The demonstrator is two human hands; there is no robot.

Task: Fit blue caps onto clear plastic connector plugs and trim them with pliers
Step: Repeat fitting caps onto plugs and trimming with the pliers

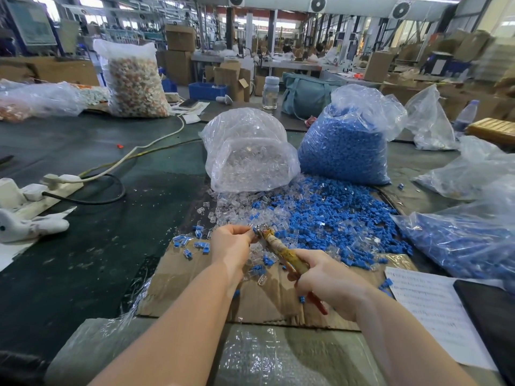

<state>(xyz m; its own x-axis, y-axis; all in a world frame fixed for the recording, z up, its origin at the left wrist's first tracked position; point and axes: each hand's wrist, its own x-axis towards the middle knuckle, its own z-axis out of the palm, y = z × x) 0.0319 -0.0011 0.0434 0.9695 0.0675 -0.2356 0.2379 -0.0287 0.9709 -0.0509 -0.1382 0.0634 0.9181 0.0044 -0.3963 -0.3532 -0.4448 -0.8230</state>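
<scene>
A dark green work table (117,246) fills the lower and middle frame. At centre stand two large plastic sacks touching side by side: the clear bag of plugs (248,154) on the left and the bag of blue caps (345,146) to its right. A third sack of mixed pale and orange pieces (136,84) stands in the upper left, and a flatter bag holding blue pieces (468,243) lies at the right edge. In front of the two central sacks a loose heap of blue caps (334,218) spreads over the table and onto a sheet of cardboard (264,299) in the lower centre, mingling on its left side with a scatter of clear plugs (237,204). A printed paper sheet (434,310) lies at lower right, and a white power strip (55,182) with cables sits at mid left. Over the cardboard, the right hand (328,280) is wrapped around the handles of the pliers (281,252), whose tip points up and left. The left hand (231,243) pinches a small capped plug (255,231) at its fingertips, right at the pliers' tip; whether the tool is biting it cannot be made out. A few finished blue-capped plugs (195,243) lie just left of the left hand.
</scene>
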